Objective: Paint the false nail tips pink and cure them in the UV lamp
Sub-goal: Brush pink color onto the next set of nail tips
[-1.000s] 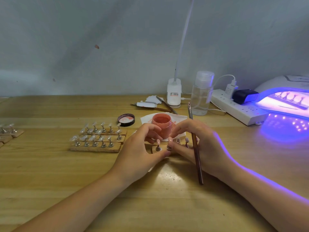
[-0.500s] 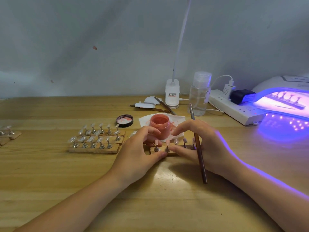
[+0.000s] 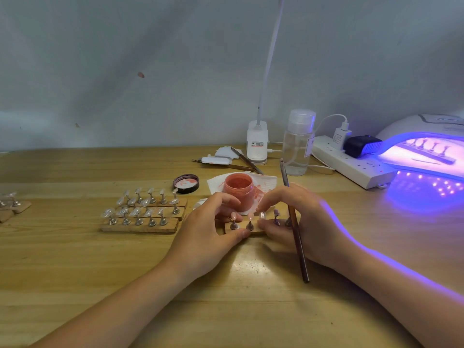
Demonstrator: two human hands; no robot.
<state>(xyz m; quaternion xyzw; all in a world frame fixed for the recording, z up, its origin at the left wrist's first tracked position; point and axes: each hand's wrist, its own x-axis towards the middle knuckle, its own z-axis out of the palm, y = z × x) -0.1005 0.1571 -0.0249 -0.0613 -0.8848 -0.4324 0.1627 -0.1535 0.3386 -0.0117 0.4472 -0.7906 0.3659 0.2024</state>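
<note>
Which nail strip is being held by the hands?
The small strip in front of the pink jar; its tips look pink, while the untouched strips hold clear tips.

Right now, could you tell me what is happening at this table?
A person is painting false nail tips pink. Both hands steady a small wooden strip of nail stands in front of the open jar of pink paint: the left hand grips its near end, and the right hand also holds a brush. The UV lamp is lit with another strip inside.

Pink jar, violet lamp, brown brush.
</note>
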